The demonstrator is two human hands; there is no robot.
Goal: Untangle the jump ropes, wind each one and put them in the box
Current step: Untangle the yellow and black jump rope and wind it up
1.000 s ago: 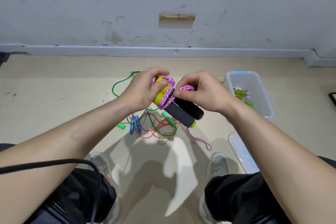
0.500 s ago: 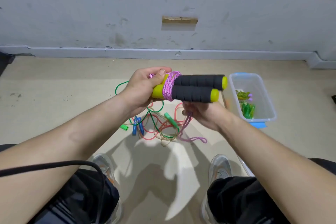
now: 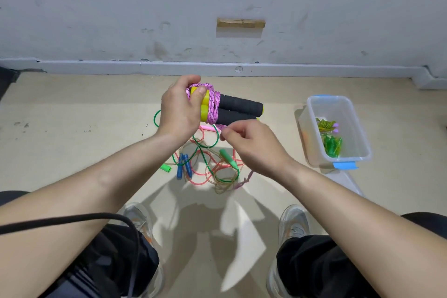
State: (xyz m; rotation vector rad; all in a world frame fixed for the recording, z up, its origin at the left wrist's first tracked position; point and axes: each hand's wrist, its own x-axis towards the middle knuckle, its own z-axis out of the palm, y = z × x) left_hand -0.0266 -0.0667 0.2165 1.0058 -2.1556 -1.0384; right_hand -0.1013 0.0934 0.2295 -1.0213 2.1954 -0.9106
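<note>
Nearest the camera: knees in black trousers, grey trainers [image 3: 294, 222] planted on the beige floor [image 3: 72, 133], thin black cable [image 3: 72, 219] over the left thigh.

Between the feet, a bit farther: tangled pile of thin plastic jump ropes [image 3: 210, 164] in green, pink-red and clear tan, with blue and green handles, lying loose on the floor. Not untangled yet, judged as the work left.

Above the pile, right hand [image 3: 254, 147], fingers curled, fingertips pinching the free run of the pink braided jump rope [image 3: 214, 106]. The tail drops behind that hand to the floor by the pile. Likely held taut so the next turn lies tight.

Just beyond, left hand [image 3: 179, 111] wraps the yellow-capped end of the two black foam handles [image 3: 239, 104]. They are held side by side in the air, pointing right, and serve as the core for winding. The thumb sits on a yellow cap, probably pinning the turns. Several pink turns already sit on the handles next to the caps. Step judged: winding, near the end of this rope.

Right, well apart from the hands: clear plastic box [image 3: 305, 126] with blue clips, open on the floor, two wound green-yellow ropes [image 3: 331, 144] inside. Clear lid [image 3: 346, 181] lies just beside it, nearer the camera.

Farthest: grey skirting and scuffed white wall.
</note>
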